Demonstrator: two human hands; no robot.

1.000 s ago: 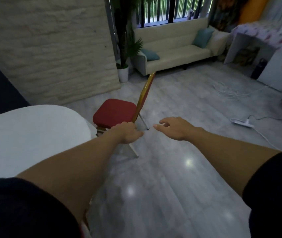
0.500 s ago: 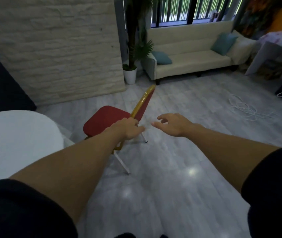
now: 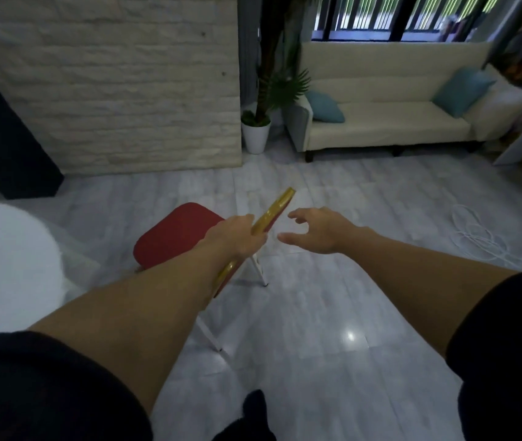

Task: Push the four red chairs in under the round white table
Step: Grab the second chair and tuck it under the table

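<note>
One red chair with a gold-framed back and white legs stands on the floor, its seat facing the round white table at the left edge. My left hand is closed around the gold top rail of the chair back. My right hand hovers just right of the rail, fingers spread, touching nothing. No other red chairs show in this view.
A cream sofa with blue cushions stands at the back right, and a potted plant stands beside a white brick wall. White cable coils lie on the floor at right. A dark panel leans at left.
The view has swung left and closer to the chair. My left hand has closed on the chair's back rail, and my right hand has come nearer to it.
</note>
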